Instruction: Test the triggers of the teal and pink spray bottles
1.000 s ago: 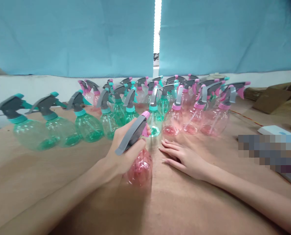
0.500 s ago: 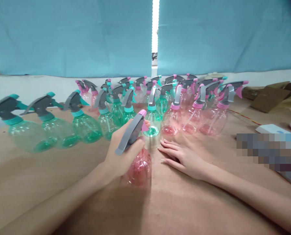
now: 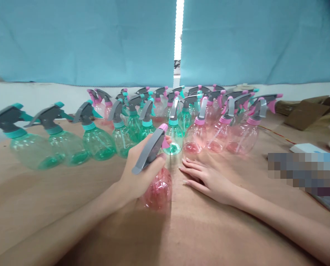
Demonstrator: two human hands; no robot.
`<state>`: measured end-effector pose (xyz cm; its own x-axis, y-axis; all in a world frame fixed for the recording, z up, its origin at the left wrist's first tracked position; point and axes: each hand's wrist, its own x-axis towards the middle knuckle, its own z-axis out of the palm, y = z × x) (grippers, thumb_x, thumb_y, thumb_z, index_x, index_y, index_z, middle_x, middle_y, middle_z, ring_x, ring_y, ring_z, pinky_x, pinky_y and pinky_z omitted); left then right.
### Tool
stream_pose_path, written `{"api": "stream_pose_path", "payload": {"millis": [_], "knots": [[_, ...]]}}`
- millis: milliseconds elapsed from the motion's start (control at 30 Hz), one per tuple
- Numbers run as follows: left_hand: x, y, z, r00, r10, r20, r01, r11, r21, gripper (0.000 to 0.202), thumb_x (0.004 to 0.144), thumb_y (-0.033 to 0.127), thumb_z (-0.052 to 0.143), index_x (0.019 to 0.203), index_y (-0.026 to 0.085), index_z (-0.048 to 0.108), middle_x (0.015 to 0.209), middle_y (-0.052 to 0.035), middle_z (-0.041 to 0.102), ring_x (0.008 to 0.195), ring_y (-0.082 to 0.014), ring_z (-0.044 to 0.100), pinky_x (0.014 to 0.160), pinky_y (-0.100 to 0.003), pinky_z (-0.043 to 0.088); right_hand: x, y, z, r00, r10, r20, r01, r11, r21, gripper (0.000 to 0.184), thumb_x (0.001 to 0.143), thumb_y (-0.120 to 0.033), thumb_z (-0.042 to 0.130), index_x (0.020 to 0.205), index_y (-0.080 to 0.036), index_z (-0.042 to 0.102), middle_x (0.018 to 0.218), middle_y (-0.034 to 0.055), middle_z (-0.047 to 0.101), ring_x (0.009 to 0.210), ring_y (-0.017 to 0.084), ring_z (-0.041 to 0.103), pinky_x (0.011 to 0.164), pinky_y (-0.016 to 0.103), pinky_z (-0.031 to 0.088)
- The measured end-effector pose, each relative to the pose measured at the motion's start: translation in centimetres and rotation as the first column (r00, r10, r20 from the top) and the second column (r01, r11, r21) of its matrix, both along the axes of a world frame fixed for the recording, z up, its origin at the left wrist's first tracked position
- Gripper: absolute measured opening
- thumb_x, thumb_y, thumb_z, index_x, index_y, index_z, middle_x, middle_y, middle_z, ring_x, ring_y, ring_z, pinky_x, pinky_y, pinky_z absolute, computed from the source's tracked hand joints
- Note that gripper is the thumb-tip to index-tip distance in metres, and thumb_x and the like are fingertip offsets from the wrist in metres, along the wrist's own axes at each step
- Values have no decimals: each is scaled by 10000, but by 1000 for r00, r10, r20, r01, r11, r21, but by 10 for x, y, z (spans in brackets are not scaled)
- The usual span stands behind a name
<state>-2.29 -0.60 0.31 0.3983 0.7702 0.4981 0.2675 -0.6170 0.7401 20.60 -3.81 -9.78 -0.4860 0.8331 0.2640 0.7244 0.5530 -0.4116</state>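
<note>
My left hand (image 3: 138, 170) is wrapped round the neck of a pink spray bottle (image 3: 158, 190), which stands on the wooden table at the middle. Its grey trigger head with a pink nozzle pokes out above my fingers; the collar is hidden by the hand. Flat on the tabletop to the right lies my right hand (image 3: 209, 179), palm down, fingers stretched out, holding nothing. Just beyond its fingertips stands another pink spray bottle (image 3: 194, 138). A green spray bottle (image 3: 173, 136) is right behind the held one.
Several green spray bottles (image 3: 98, 142) line the left side, and more pink ones (image 3: 242, 138) the right. Mixed bottles crowd behind them. A brown cardboard box (image 3: 306, 112), a white box (image 3: 306, 147) and a red-yellow wire lie at the right. Blue sheeting (image 3: 84, 44) hangs behind.
Almost nothing differs. The view has shifted very slightly; my left hand keeps its grip on the pink spray bottle and my right hand stays flat on the table.
</note>
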Motion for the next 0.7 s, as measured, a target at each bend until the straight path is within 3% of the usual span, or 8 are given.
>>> {"api": "stream_pose_path", "payload": {"millis": [533,700], "knots": [[-2,2,-1,1000,5,-26,-4,1000,24,70,799,182,494,830,234,458,691,48,345,624,-131,413,601,-278,337,1,0,0,1000,-6,-14,6,1000,-9,482,974,-450,447,1385,-204,506,1468,117,442,1377,294,365,1101,500,361],[-2,0,0,1000,-8,-16,8,1000,-6,126,807,171,492,917,233,502,694,45,361,654,-141,461,600,-274,364,1,0,0,1000,1,-12,-1,1000,-9,476,976,-443,446,1393,-219,494,1471,114,438,1376,295,366,1093,512,369]]}}
